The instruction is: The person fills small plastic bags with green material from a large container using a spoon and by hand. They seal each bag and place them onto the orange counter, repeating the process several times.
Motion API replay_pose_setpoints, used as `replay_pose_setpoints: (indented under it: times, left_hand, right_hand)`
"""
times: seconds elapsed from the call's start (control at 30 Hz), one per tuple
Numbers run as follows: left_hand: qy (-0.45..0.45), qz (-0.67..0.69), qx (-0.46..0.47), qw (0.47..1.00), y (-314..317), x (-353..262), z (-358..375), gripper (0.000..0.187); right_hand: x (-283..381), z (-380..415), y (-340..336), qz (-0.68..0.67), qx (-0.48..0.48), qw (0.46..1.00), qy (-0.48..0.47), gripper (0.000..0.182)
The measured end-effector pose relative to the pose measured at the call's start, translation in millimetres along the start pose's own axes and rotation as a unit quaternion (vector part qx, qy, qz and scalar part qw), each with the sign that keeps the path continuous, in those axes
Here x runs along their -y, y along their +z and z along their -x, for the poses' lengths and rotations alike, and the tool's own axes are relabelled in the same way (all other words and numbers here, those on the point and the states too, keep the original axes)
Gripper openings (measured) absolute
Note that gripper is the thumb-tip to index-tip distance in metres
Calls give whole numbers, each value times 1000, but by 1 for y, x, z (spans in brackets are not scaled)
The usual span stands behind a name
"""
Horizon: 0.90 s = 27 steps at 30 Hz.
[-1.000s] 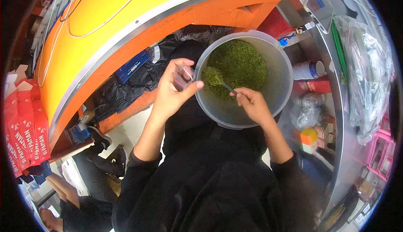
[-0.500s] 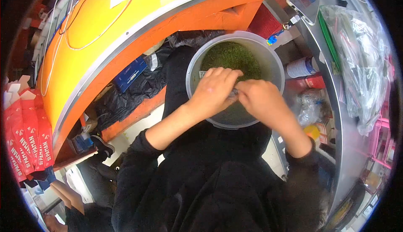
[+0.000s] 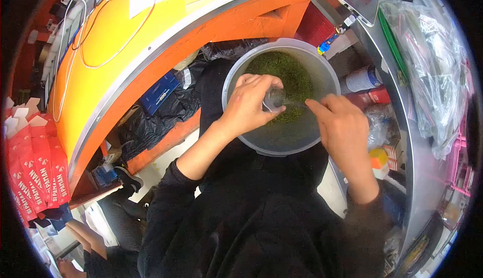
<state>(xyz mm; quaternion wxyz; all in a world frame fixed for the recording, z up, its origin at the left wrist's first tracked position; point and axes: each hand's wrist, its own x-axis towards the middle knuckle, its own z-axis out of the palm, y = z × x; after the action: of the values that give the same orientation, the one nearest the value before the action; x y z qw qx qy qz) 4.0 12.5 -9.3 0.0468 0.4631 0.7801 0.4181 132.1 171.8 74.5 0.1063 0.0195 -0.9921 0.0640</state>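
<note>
A round translucent tub (image 3: 329,84) rests at the lap, with green crumbly material (image 3: 288,72) inside. Above its left half, my left hand (image 3: 250,99) is wrapped round a small clear container (image 3: 274,99), whose opening faces right. My right hand (image 3: 342,124) is over the tub's right side, with thumb and index finger pinched together at the end of a thin, blurred, see-through thing (image 3: 296,103) that reaches toward the container. Whether this is a tool or plastic film I cannot make out.
A yellow-topped counter (image 3: 115,41) curves along the upper left. Red boxes (image 3: 37,170) stand at the far left, near another person's arm (image 3: 88,238). Clear plastic bags (image 3: 427,72) lie on the right-hand surface; stacked cups (image 3: 362,79) sit beside the tub.
My hands have moved apart. My right hand has shifted right, away from my left hand, and the clear container and the thin thing now show between them.
</note>
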Motion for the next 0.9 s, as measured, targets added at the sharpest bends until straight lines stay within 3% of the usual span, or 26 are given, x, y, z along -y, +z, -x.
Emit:
replay_pose_setpoints:
  times: [0.17,0.27,0.4,0.47,0.53,0.57,0.6,0.63,0.77,0.8,0.83,0.9]
  left_hand:
    - [-15,11,-36,999,8,4,3,51]
    - [-40,126,-104,986,5,10,6,57]
    - [-36,335,-110,935,3,-3,10,64]
    - [-38,407,-68,910,8,-6,10,70]
    - [2,470,-12,882,7,-15,9,77]
    - [4,491,-25,871,4,-21,8,80]
    - [7,511,-38,859,2,-29,5,83]
    - [12,530,-51,847,-2,-34,3,86]
    - [-210,493,-68,841,1,-13,26,36]
    - [-198,494,-111,839,5,-15,27,13]
    - [-200,469,-104,854,5,-14,27,12]
    - [-208,422,-87,878,4,-13,30,12]
  right_hand:
    - [-7,5,-8,-36,-12,999,28,24]
    - [-18,10,-23,-122,-24,987,106,21]
    - [-19,8,-5,-99,-20,991,83,24]
    - [-15,-4,18,-220,-47,974,28,26]
    - [-9,-13,39,-388,-37,921,13,27]
    - [-4,-15,47,-493,-16,870,23,27]
    - [6,-17,53,-642,4,762,85,21]
    - [6,-16,56,-664,-10,739,114,19]
    - [8,-15,65,-732,-64,657,170,10]
    - [14,-15,66,-733,-75,652,178,9]
    - [17,-15,67,-734,-85,647,188,9]
    - [11,-8,70,-696,-76,689,186,7]
